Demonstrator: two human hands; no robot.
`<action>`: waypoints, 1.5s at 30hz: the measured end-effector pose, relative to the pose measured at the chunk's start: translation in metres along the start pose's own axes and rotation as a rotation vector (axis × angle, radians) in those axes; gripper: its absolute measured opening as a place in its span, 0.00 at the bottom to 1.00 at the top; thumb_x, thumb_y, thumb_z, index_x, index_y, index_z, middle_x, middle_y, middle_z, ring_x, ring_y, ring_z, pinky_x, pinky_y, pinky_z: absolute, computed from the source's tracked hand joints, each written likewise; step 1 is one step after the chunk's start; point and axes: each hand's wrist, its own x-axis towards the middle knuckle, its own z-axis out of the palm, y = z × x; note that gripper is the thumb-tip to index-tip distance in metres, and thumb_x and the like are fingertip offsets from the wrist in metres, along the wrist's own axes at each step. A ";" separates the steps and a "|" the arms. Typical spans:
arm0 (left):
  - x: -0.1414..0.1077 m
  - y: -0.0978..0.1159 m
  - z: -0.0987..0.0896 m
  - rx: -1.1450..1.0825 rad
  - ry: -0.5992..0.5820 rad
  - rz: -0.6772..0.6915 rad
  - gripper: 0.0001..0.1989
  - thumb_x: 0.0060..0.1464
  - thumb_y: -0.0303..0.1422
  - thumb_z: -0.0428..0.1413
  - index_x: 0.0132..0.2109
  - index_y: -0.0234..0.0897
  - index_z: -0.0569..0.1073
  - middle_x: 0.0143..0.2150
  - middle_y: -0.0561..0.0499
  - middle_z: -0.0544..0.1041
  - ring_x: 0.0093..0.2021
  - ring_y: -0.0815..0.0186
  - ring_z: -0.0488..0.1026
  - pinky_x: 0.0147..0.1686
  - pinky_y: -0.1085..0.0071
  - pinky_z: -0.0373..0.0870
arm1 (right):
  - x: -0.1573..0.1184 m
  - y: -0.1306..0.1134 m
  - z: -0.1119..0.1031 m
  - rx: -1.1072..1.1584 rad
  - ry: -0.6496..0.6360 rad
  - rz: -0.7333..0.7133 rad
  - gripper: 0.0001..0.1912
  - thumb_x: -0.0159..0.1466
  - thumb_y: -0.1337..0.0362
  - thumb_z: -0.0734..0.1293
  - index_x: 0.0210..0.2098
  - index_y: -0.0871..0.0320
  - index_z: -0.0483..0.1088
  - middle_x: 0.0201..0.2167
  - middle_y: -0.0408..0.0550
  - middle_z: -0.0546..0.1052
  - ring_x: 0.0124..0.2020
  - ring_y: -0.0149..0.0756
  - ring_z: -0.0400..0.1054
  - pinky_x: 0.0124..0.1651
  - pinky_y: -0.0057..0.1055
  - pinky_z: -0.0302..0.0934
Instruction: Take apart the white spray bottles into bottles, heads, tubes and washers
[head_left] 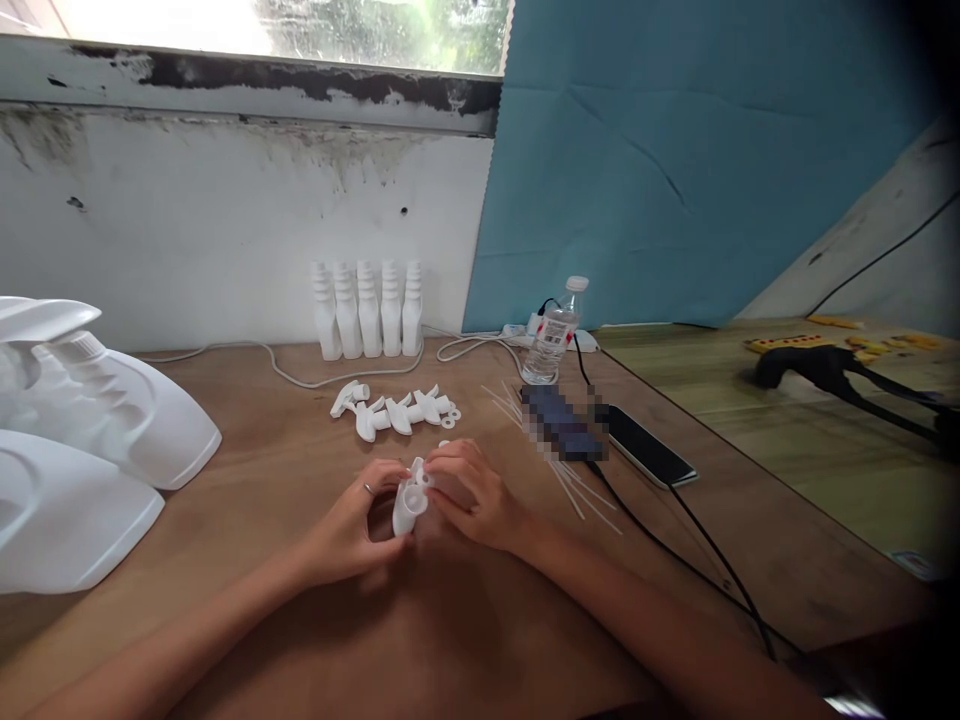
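Note:
My left hand (pixel 367 525), with a ring on one finger, grips a white spray head (pixel 406 510) whose round opening faces up toward me. At its right side, my right hand (pixel 476 495) pinches a small white ring (pixel 426 480) between thumb and fingers, close to the opening. Beyond my hands, several white spray heads (pixel 401 414) lie in a row on the brown table (pixel 247 480). A few small white rings (pixel 451 420) rest at the right end of that row.
Several white bottles (pixel 367 315) stand against the wall. Large white containers (pixel 112 430) are at the left. To the right are a water bottle (pixel 553 335), thin white tubes (pixel 574 490), a blurred dark device (pixel 562 425), a phone (pixel 649 445) and black cables.

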 end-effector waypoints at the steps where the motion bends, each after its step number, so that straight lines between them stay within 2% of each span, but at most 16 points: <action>1: 0.000 0.000 0.000 0.012 -0.025 0.008 0.28 0.49 0.29 0.61 0.57 0.42 0.61 0.56 0.43 0.66 0.57 0.56 0.65 0.59 0.58 0.64 | 0.000 -0.004 0.001 0.006 -0.016 -0.030 0.12 0.63 0.67 0.64 0.47 0.53 0.65 0.41 0.49 0.75 0.44 0.40 0.69 0.50 0.43 0.62; 5: 0.000 0.000 -0.003 0.032 -0.059 0.007 0.30 0.49 0.32 0.63 0.57 0.43 0.61 0.55 0.45 0.66 0.56 0.57 0.65 0.57 0.60 0.64 | -0.002 -0.009 0.003 0.007 -0.064 -0.099 0.12 0.63 0.67 0.65 0.46 0.54 0.65 0.41 0.49 0.76 0.45 0.41 0.68 0.51 0.44 0.61; 17: -0.001 -0.004 -0.004 0.020 -0.084 -0.012 0.36 0.47 0.37 0.65 0.59 0.44 0.58 0.57 0.43 0.65 0.58 0.54 0.64 0.58 0.57 0.63 | -0.001 -0.009 0.002 0.076 -0.126 -0.088 0.12 0.63 0.66 0.64 0.47 0.55 0.66 0.42 0.51 0.76 0.47 0.41 0.68 0.52 0.44 0.61; 23: -0.003 -0.005 -0.005 0.050 -0.099 -0.039 0.36 0.47 0.38 0.65 0.59 0.45 0.57 0.57 0.44 0.65 0.57 0.54 0.65 0.57 0.58 0.64 | -0.001 -0.010 0.002 0.100 -0.137 -0.087 0.13 0.64 0.66 0.64 0.48 0.55 0.65 0.43 0.51 0.76 0.49 0.42 0.66 0.53 0.44 0.61; 30: -0.002 -0.008 -0.006 0.084 -0.124 0.114 0.31 0.50 0.36 0.63 0.56 0.49 0.56 0.58 0.46 0.62 0.56 0.57 0.65 0.54 0.61 0.65 | 0.001 -0.007 -0.002 0.020 -0.182 -0.141 0.07 0.63 0.65 0.63 0.41 0.55 0.68 0.45 0.51 0.75 0.47 0.42 0.66 0.50 0.44 0.62; 39: -0.002 -0.010 -0.005 0.079 -0.113 0.102 0.33 0.50 0.36 0.63 0.58 0.46 0.55 0.58 0.42 0.62 0.58 0.54 0.63 0.56 0.57 0.63 | 0.001 -0.013 0.001 -0.032 -0.196 -0.136 0.10 0.64 0.65 0.64 0.45 0.58 0.68 0.48 0.54 0.73 0.52 0.42 0.64 0.53 0.43 0.62; 42: -0.003 -0.013 -0.003 0.092 -0.081 0.128 0.32 0.50 0.35 0.63 0.56 0.46 0.54 0.58 0.42 0.61 0.59 0.55 0.63 0.56 0.58 0.64 | 0.000 -0.013 0.004 -0.037 -0.178 -0.131 0.09 0.64 0.67 0.64 0.45 0.58 0.68 0.47 0.54 0.73 0.51 0.42 0.64 0.53 0.43 0.63; 45: -0.004 -0.014 -0.003 0.160 -0.070 0.171 0.27 0.53 0.33 0.61 0.55 0.46 0.56 0.60 0.42 0.61 0.59 0.57 0.64 0.55 0.60 0.66 | -0.001 -0.010 0.005 -0.041 -0.146 -0.136 0.08 0.64 0.67 0.64 0.44 0.58 0.67 0.44 0.53 0.75 0.48 0.41 0.66 0.51 0.41 0.64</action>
